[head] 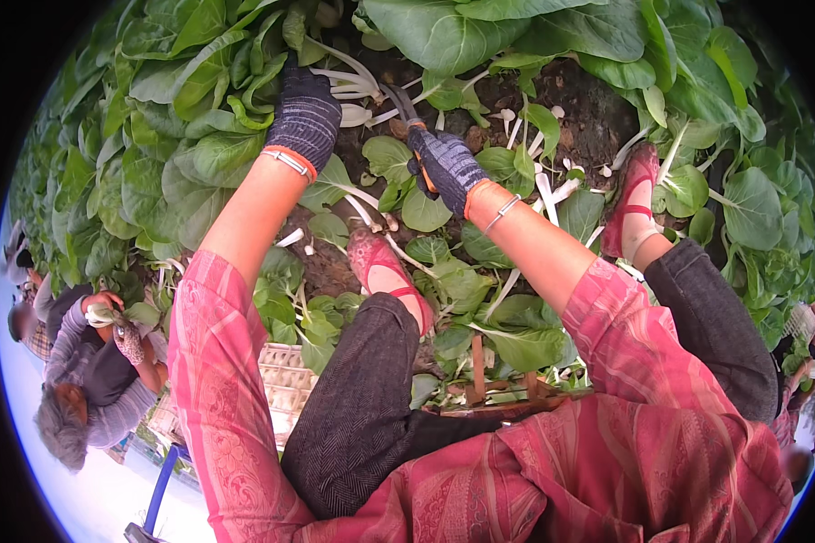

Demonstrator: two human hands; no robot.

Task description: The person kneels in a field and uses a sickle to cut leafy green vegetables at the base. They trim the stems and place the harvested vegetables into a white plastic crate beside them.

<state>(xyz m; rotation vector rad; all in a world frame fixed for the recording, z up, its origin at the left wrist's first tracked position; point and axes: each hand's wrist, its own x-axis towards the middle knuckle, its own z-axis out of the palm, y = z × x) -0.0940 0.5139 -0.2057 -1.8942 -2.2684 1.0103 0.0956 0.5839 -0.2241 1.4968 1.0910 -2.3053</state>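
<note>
My left hand [304, 117], in a dark striped knit glove, grips a leafy bok choy plant at the edge of the standing crop. The plant's white stalks [353, 83] stick out to the right of the glove, cut end toward the blade; its leaves are partly hidden by my fingers. My right hand [446, 163], gloved alike, is closed around the orange and dark handle of a small curved knife [401, 103]. The blade points up and left, its tip close to the stalk base. Loose leaves [388, 157] lie on the soil just below the knife.
Dense bok choy [170, 156] stands to the left and ahead. Trimmed stalks [547, 193] litter the soil around my shoes [387, 271]. Behind me are a white plastic crate [285, 380] and a wooden stool [477, 373]. Another person [98, 380] handles greens at the left; more people are farther off.
</note>
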